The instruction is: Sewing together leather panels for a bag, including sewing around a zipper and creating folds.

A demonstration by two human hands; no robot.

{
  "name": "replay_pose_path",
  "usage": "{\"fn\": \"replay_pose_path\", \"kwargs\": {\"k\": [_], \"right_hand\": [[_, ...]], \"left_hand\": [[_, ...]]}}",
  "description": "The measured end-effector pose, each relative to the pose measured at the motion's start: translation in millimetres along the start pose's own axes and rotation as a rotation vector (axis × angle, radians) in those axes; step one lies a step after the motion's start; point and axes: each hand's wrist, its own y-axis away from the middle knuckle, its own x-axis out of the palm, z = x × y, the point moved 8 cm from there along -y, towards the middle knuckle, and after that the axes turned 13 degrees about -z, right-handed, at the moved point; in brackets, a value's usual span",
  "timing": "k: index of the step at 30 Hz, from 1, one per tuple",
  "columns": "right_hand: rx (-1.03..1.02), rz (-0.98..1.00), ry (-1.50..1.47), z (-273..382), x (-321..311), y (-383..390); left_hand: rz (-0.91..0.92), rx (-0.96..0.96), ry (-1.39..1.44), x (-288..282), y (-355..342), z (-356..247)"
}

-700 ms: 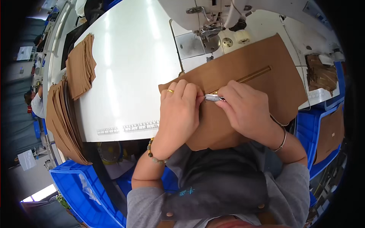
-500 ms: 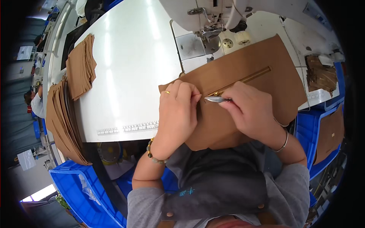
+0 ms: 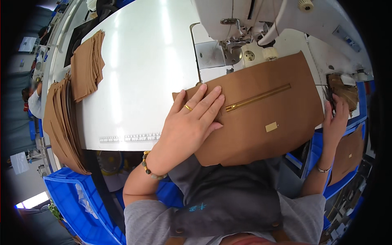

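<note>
My left hand (image 3: 190, 124) lies flat with its fingers stretched over the left part of a brown panel (image 3: 261, 145), beside its brass zipper (image 3: 257, 97). A small gold plate (image 3: 271, 127) shows below the zipper. The panel rests at the front of a white sewing machine (image 3: 216, 12). Past the panel's right edge, my right hand (image 3: 335, 120) has its fingers around a dark tool (image 3: 330, 94), perhaps scissors or snips, partly hidden.
Brown cut pieces are piled at the left (image 3: 85, 65), (image 3: 61, 114) of the white table (image 3: 134, 81); more scraps (image 3: 345, 87) lie right. Blue bins (image 3: 69, 204) flank the table. A co-worker (image 3: 36, 102) is visible far left.
My right hand has left the zipper for the right side, taking away the silver tool. My left hand has flattened onto the panel, which now shows the gold plate.
</note>
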Motion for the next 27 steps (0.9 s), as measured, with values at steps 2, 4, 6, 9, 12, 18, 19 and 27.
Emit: {"fn": "replay_pose_path", "kwargs": {"k": [2, 4, 6, 9, 12, 18, 19, 27], "right_hand": [[-0.094, -0.181, -0.206, 35.2, -19.6, 0.6], [-0.172, -0.029, -0.302, 75.9, -22.0, 4.7], [-0.286, 0.136, -0.346, 120.0, -16.2, 15.7], [-0.458, 0.214, -0.264, 157.7, 5.0, 10.7], [-0.603, 0.189, -0.157, 179.3, 36.7, -21.0], [-0.408, 0.409, -0.145, 199.5, 85.6, -79.6], [-0.431, 0.454, -0.096, 204.5, 89.1, -75.8], [-0.720, 0.007, -0.468, 234.6, 44.3, -41.3]], "left_hand": [[0.021, -0.012, 0.015, 1.1, -0.2, -0.1], [0.008, -0.011, 0.004, 0.4, -1.7, 0.6], [0.006, -0.013, -0.002, 1.2, -2.1, 1.7], [-0.026, -0.005, -0.029, 5.1, -8.7, 6.0], [-0.079, -0.001, -0.109, 9.9, -22.0, 16.5], [-0.172, 0.045, -0.160, 9.9, -38.6, 24.7], [-0.163, 0.041, -0.172, 11.1, -38.0, 22.9], [-0.121, 0.032, -0.149, 10.5, -45.3, 26.2]]}}
